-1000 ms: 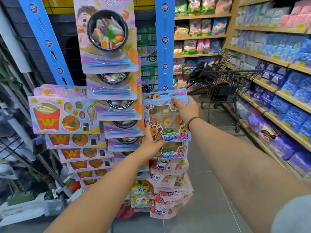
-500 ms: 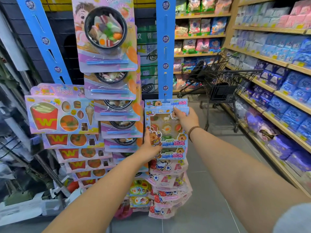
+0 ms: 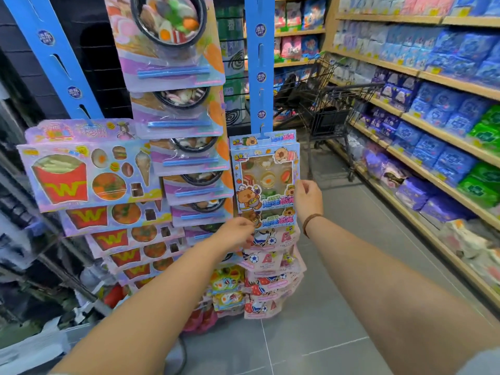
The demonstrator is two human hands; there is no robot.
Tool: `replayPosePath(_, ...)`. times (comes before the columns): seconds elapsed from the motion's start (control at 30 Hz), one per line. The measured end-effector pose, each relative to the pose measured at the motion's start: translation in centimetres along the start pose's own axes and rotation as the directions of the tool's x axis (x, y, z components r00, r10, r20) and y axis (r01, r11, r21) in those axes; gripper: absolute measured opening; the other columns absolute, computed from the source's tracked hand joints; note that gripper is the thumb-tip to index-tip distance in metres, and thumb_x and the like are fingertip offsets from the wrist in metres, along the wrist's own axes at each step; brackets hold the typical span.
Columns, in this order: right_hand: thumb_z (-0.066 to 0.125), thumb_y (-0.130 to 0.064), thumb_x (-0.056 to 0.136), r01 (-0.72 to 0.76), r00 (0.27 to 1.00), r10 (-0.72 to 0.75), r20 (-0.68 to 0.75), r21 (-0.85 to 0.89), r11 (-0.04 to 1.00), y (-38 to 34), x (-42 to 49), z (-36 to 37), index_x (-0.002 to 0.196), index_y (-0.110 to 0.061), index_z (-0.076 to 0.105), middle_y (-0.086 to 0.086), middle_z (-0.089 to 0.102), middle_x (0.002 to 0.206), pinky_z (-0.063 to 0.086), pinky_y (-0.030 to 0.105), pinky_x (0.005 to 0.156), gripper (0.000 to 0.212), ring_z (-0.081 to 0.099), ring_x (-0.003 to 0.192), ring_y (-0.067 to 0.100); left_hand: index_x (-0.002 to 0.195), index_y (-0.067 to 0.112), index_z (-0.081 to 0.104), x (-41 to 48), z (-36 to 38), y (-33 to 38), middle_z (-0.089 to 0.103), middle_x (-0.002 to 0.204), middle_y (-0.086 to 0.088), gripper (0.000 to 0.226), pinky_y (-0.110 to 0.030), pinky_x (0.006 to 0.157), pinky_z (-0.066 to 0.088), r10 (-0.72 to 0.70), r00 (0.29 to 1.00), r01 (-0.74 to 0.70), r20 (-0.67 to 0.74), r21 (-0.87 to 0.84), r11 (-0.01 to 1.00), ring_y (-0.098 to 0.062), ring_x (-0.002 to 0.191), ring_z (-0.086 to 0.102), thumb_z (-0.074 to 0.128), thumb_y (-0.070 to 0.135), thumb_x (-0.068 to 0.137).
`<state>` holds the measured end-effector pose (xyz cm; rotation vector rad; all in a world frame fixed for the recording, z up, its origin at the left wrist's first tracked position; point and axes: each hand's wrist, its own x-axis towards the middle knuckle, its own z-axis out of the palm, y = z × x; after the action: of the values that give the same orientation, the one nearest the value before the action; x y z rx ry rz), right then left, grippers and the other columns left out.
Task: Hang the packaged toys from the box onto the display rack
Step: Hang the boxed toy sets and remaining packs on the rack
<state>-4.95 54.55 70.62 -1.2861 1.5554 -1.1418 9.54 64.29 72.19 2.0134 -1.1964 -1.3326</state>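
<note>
Capybara toy package (image 3: 266, 180) hangs on the blue display strip (image 3: 259, 63), at twelve o'clock from both hands. Right hand (image 3: 308, 201), fingers loosely parted, touches its right edge; left hand (image 3: 238, 235) pinches the package (image 3: 270, 219) beneath.

I see the capybara toy pack (image 3: 266, 177) hanging on the right display strip (image 3: 260, 63). Left of it: hotpot packs (image 3: 173, 44), then fries packs (image 3: 86, 174). Below it: football packs (image 3: 270, 263). Behind-right: shopping cart (image 3: 330, 109), shelves (image 3: 433, 109).
</note>
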Motion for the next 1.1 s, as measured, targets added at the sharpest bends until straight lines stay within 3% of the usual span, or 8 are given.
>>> replayPosePath(0.17, 0.041, -0.027, 0.099, -0.059, 0.998, 0.059, -0.002, -0.101, 0.993, 2.7, -5.2, -0.1, 0.117, -0.005, 0.058, 0.005, 0.056, 0.122, 0.049, 0.041, 0.092, 0.033, 0.056, 0.095, 0.026, 0.109, 0.015, 0.055, -2.0, -0.3, -3.2, 0.062, 0.088, -0.006, 0.018, -0.032, 0.076, 0.046, -0.015, 0.998, 0.021, 0.057, -0.111, 0.994, -0.019, 0.072, 0.060, 0.045, 0.025, 0.098)
replayPosePath(0.3, 0.035, -0.025, 0.101, -0.114, 0.967, 0.144, 0.209, -0.152, 0.982, 3.6, -9.3, 0.8, 0.119, 0.009, 0.053, 0.029, 0.058, 0.117, 0.044, 0.035, 0.070, 0.042, 0.047, 0.073, 0.023, 0.103, 0.016, 0.056, -5.4, -0.3, -7.3, 0.065, 0.082, -0.005, 0.014, -0.031, 0.075, 0.049, -0.060, 0.997, 0.068, 0.042, -0.214, 0.975, -0.019, 0.071, 0.064, 0.048, 0.025, 0.097)
replayPosePath(0.4, 0.034, -0.024, 0.100, -0.145, 0.908, 0.209, 0.363, -0.195, 0.970, 4.2, -12.8, 2.4, 0.115, 0.008, 0.055, 0.033, 0.059, 0.112, 0.045, 0.038, 0.078, 0.041, 0.054, 0.081, 0.028, 0.104, 0.014, 0.055, -8.2, -0.9, -11.0, 0.066, 0.086, -0.007, 0.014, -0.032, 0.073, 0.050, -0.112, 0.993, 0.113, 0.022, -0.312, 0.943, -0.021, 0.073, 0.064, 0.049, 0.023, 0.096)
replayPosePath(0.57, 0.035, -0.027, 0.102, -0.242, 0.792, 0.324, 0.517, -0.221, 0.945, 5.0, -20.4, 5.6, 0.091, -0.008, 0.054, 0.006, 0.056, 0.076, 0.044, 0.030, 0.065, 0.029, 0.053, 0.065, 0.017, 0.101, 0.012, 0.055, -14.0, -2.7, -17.6, 0.062, 0.082, -0.006, 0.012, -0.028, 0.067, 0.047, -0.235, 0.972, 0.208, -0.025, -0.384, 0.900, -0.017, 0.068, 0.058, 0.046, 0.020, 0.097)
replayPosePath(0.7, 0.034, -0.036, 0.100, -0.198, 0.736, 0.326, 0.593, -0.273, 0.942, 6.3, -25.0, 9.8, 0.084, -0.007, 0.058, 0.010, 0.052, 0.077, 0.039, 0.033, 0.066, 0.041, 0.050, 0.074, 0.024, 0.113, 0.011, 0.055, -17.6, -5.5, -22.9, 0.062, 0.082, -0.006, 0.021, -0.027, 0.067, 0.049, -0.289, 0.956, 0.245, -0.052, -0.400, 0.883, -0.017, 0.070, 0.060, 0.049, 0.023, 0.096)
replayPosePath(0.77, 0.035, -0.032, 0.102, -0.218, 0.694, 0.352, 0.628, -0.282, 0.934, 5.5, -28.2, 12.0, 0.096, -0.001, 0.058, 0.007, 0.053, 0.075, 0.040, 0.027, 0.059, 0.039, 0.050, 0.065, 0.020, 0.118, 0.012, 0.054, -19.5, -7.4, -26.1, 0.065, 0.090, -0.007, 0.027, -0.030, 0.074, 0.048, -0.320, 0.943, 0.256, -0.094, -0.412, 0.875, -0.018, 0.075, 0.062, 0.049, 0.026, 0.096)
replayPosePath(0.93, 0.034, -0.031, 0.102, -0.254, 0.640, 0.381, 0.668, -0.284, 0.925, 4.4, -33.5, 17.8, 0.082, -0.006, 0.054, 0.004, 0.056, 0.069, 0.044, 0.029, 0.067, 0.038, 0.052, 0.060, 0.015, 0.122, 0.013, 0.051, -22.7, -11.8, -32.5, 0.063, 0.090, -0.006, 0.029, -0.029, 0.069, 0.046, -0.379, 0.916, 0.292, -0.129, -0.434, 0.852, -0.018, 0.077, 0.061, 0.046, 0.026, 0.097)
replayPosePath(1.1, 0.030, -0.020, 0.101, -0.355, 0.566, 0.456, 0.687, -0.295, 0.887, 4.1, -38.5, 24.9, 0.074, -0.011, 0.045, 0.005, 0.044, 0.065, 0.028, 0.023, 0.048, 0.032, 0.043, 0.056, 0.014, 0.117, 0.011, 0.055, -24.3, -17.6, -39.5, 0.065, 0.097, -0.010, 0.026, -0.034, 0.083, 0.045, -0.381, 0.915, 0.297, -0.132, -0.416, 0.860, -0.017, 0.072, 0.060, 0.048, 0.026, 0.097)
